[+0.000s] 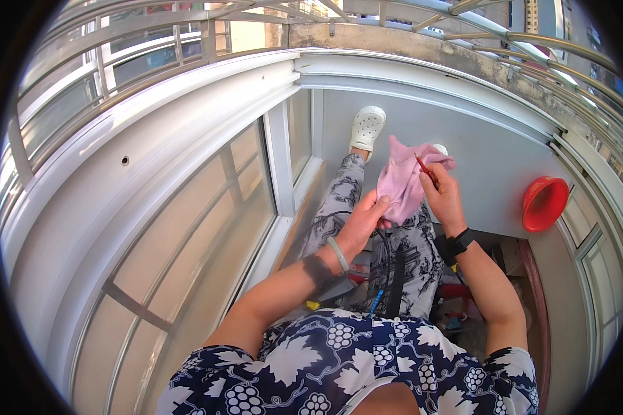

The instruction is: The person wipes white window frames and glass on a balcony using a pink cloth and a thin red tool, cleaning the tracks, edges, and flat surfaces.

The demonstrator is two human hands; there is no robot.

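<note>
A piece of pink fabric (402, 179) hangs in folds over my lap, its lower left edge pinched between the thumb and fingers of my left hand (372, 210). Above the cloth's right part, my right hand (441, 194) grips a slim red tool (422, 165) with a pointed tip, perhaps a pencil or a seam ripper; I cannot tell which. The tip points up and left, over the fabric. Whether my right fingers also touch the cloth is unclear.
A red bowl (545, 204) stands on the grey panel (483, 155) at the right. My feet, in white clogs (368, 127), rest on that panel. A white sliding-window frame (285, 155) runs along the left, and metal bars (498, 36) lie beyond. Assorted items fill the space beneath my legs.
</note>
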